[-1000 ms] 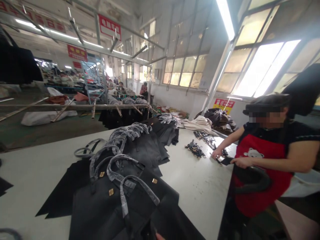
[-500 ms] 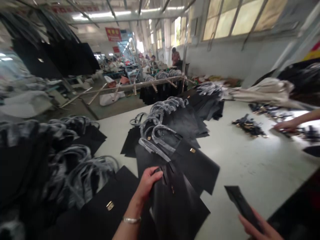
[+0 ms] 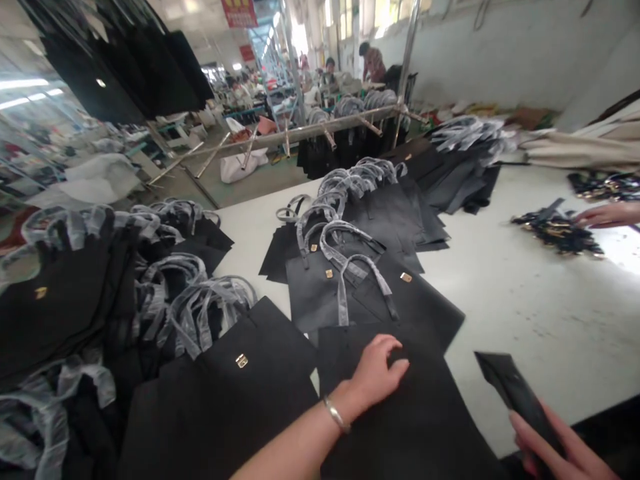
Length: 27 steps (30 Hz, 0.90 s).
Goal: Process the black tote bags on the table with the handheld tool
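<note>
Left hand (image 3: 377, 373) lies flat, fingers loose, on bag (image 3: 410, 413), gripping nothing; right hand (image 3: 560, 443), lower right, holds strip (image 3: 520, 397). Unpinned bag may slide into stack (image 3: 350, 293).

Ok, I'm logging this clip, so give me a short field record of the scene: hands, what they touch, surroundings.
left hand: left hand lies flat on black bag
right hand: right hand holds black flat piece
table: white table
nearby: bags with wrapped handles; gold clasp on the neighbouring bag
other person: hand at hardware pile
</note>
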Available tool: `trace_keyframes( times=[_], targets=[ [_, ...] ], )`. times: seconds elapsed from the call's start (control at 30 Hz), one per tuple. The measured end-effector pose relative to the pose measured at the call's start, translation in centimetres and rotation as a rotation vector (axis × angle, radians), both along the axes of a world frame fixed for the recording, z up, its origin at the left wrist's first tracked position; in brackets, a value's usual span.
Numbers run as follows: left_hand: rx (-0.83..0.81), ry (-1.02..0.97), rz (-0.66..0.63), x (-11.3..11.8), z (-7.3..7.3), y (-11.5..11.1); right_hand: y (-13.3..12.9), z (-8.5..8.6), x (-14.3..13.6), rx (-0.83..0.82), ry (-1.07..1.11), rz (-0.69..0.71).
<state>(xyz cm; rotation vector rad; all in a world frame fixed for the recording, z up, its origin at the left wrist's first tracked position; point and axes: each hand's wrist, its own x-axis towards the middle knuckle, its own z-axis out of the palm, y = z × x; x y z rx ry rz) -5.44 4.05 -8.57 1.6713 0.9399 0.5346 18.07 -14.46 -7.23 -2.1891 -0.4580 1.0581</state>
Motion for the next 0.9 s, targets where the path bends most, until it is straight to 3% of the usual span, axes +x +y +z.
trace_keyframes(
  times=[0.1, 0.23, 0.37, 0.57, 0.73, 0.9],
  targets=[
    [0.374, 0.342, -0.268, -2.4, -3.8, -2.9, 1.7, 0.9, -1.4, -0.073, 0.09, 0.038],
    [0.61, 0.512, -0.397, -4.5, -5.7, -4.6, 4.1, 0.3, -3.8, -0.111, 0.168, 0.222],
    [0.728, 0.559, -0.386, -4.5, -6.1, -4.6, 7.2, -0.5, -5.5, -0.137, 0.193, 0.318],
    [0.806, 0.587, -0.36, -4.1, -6.1, -4.5, 11.0, -0.2, -5.8, -0.161, 0.198, 0.351],
    [0.804, 0.587, -0.34, -4.0, -5.9, -4.5, 10.5, 0.3, -5.9, -0.177, 0.181, 0.374],
    [0.789, 0.588, -0.343, -3.9, -5.6, -4.4, 10.6, -0.2, -6.5, -0.176, 0.144, 0.372]
  ],
)
